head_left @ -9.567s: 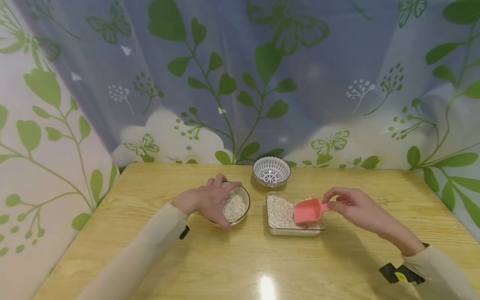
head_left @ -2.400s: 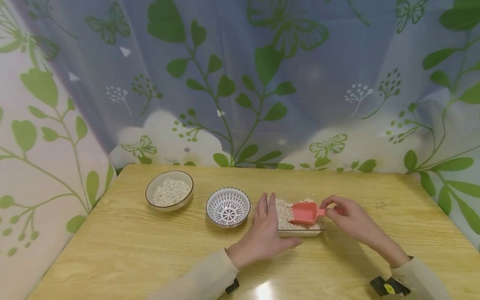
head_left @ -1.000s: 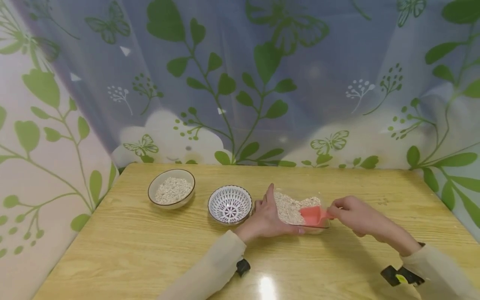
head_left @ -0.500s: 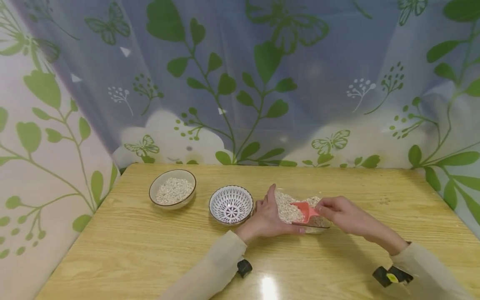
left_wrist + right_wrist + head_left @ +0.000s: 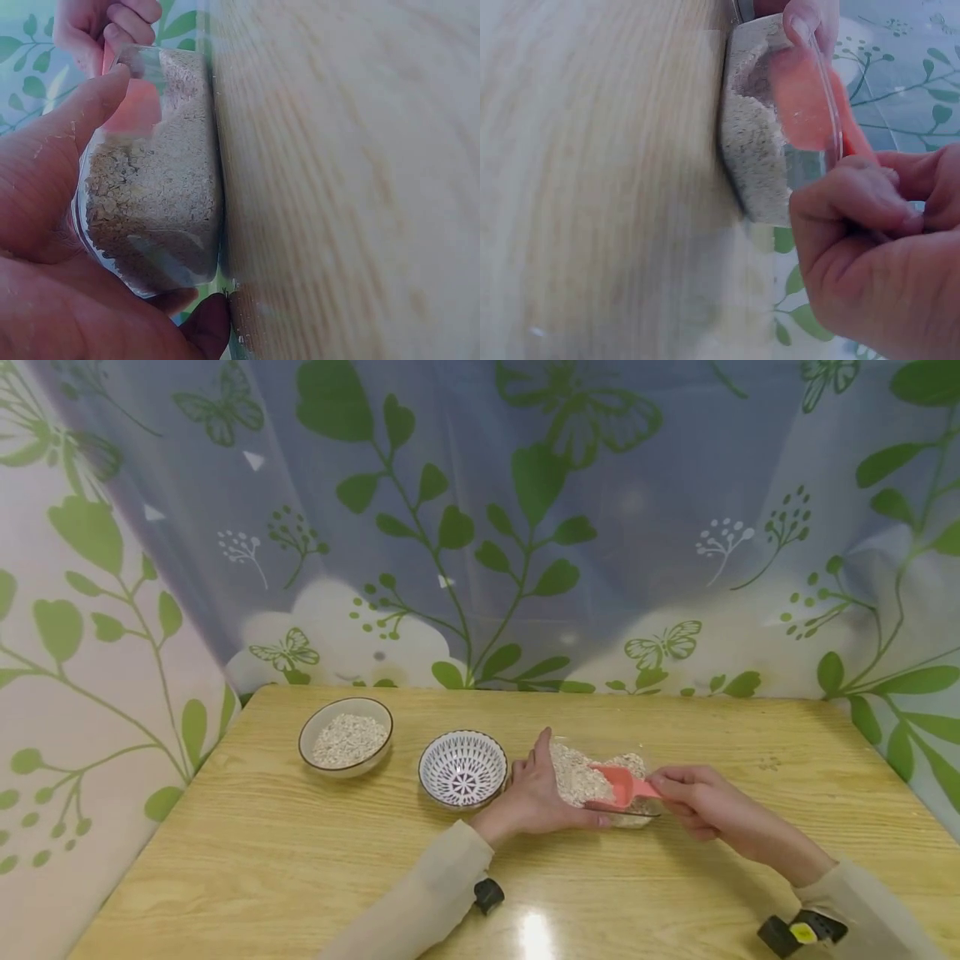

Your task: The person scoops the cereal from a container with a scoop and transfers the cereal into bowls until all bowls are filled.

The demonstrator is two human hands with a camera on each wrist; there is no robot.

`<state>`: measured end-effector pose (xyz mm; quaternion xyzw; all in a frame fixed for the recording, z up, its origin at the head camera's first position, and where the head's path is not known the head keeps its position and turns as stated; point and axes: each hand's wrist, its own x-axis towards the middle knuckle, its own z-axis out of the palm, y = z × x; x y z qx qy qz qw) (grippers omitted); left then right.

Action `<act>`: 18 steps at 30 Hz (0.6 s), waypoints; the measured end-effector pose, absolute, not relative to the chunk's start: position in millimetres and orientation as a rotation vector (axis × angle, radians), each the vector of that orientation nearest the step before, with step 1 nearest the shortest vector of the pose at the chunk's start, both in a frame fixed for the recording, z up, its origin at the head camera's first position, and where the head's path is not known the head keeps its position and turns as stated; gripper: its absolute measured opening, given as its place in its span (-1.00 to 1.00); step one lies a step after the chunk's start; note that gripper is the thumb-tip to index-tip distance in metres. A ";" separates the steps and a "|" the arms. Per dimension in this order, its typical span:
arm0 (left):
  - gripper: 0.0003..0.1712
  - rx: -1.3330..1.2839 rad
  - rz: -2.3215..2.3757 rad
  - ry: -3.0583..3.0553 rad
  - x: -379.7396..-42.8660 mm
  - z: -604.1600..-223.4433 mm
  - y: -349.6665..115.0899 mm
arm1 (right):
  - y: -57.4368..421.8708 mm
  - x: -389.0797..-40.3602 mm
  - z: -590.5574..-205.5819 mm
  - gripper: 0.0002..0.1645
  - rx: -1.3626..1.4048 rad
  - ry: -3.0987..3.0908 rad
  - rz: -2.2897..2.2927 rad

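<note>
With its thumb along the near rim, my left hand (image 5: pixel 528 797) grips the left end of a rectangular glass container (image 5: pixel 637 820) of rolled oats (image 5: pixel 576 777). My right hand (image 5: pixel 712 810) holds the handle of a coral-pink scoop (image 5: pixel 622 785) from the right. Its blade is pushed into the oats, and flakes cover its front edge. Through the clear wall in the right wrist view, the scoop (image 5: pixel 806 101) shows beside a hollow in the oats. The left wrist view shows the container (image 5: pixel 161 202) close against the table, oats heaped toward my left hand.
Left of my left hand stands a white bowl with a dark pattern (image 5: pixel 462 768), nothing in it. Farther left, a cream bowl with a dark rim (image 5: pixel 351 770) holds oats. A leaf-printed cloth (image 5: pixel 480 527) hangs behind the wooden table (image 5: pixel 262 860).
My left hand left the oat bowl for the container. The oat bowl now stands farther left, the patterned bowl left and nearer. The scoop, earlier lying on the oats, is dug in.
</note>
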<state>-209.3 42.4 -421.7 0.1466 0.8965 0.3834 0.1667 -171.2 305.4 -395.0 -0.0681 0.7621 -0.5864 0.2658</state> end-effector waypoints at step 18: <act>0.63 0.399 1.096 2.555 -206.5 -418.9 42.3 | 335.1 -171.6 -416.7 -0.62 -0.324 1.591 -1.902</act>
